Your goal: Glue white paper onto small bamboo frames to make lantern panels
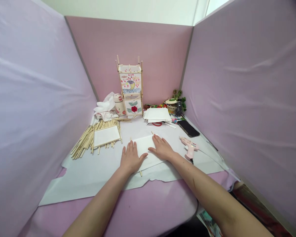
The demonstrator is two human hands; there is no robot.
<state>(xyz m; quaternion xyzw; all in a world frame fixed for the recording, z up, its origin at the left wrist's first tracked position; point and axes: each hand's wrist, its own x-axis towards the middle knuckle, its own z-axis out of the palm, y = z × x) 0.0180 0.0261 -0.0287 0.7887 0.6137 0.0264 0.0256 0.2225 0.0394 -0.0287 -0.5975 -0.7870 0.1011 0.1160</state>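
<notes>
A white paper sheet (144, 146) lies in front of me, with thin wooden sticks poking out at its far and near edges. My left hand (131, 158) rests flat on the sheet's left side, fingers stretched out over the stick there. On the right side my right hand (162, 148) presses down flat, its fingers extended toward the far corner, near another stick tip (152, 132). Both palms hide parts of the sticks and the paper's side edges. A pink glue gun (190, 147) lies to the right of my right hand.
A pile of wooden sticks (85, 141) lies at left, with a framed white panel (106, 136) on it. Behind stand a two-tier lantern-like frame (130, 82) with drawings, a jar (119, 105), and tissues (105, 104). Stacked paper (158, 114) and a phone (188, 128) are at right.
</notes>
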